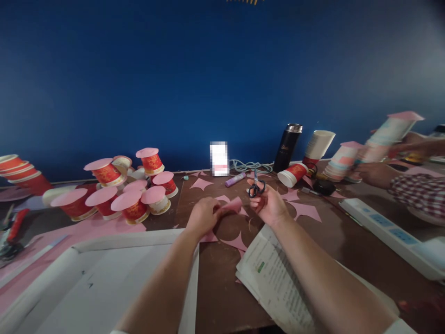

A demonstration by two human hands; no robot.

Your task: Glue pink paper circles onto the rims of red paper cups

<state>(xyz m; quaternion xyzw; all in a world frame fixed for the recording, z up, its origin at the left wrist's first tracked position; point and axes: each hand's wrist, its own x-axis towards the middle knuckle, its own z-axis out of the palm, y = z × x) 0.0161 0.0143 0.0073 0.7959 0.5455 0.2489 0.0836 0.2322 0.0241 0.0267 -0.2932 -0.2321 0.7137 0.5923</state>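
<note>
Pinched in my left hand is a curved piece of pink paper, low over the brown table. My right hand, palm turned up, has its fingers around the dark handles of a pair of scissors; the blades point away from me. Star-shaped pink paper scraps lie under and around both hands. Just beyond the hands rests a purple glue stick. Under my right forearm is a stack of printed sheets, and a large white sheet lies beneath my left forearm.
Red paper cups with pink discs crowd the left side. At the back stand a lit phone and a black thermos. A power strip lies at right, near a co-worker's hands holding stacked cups.
</note>
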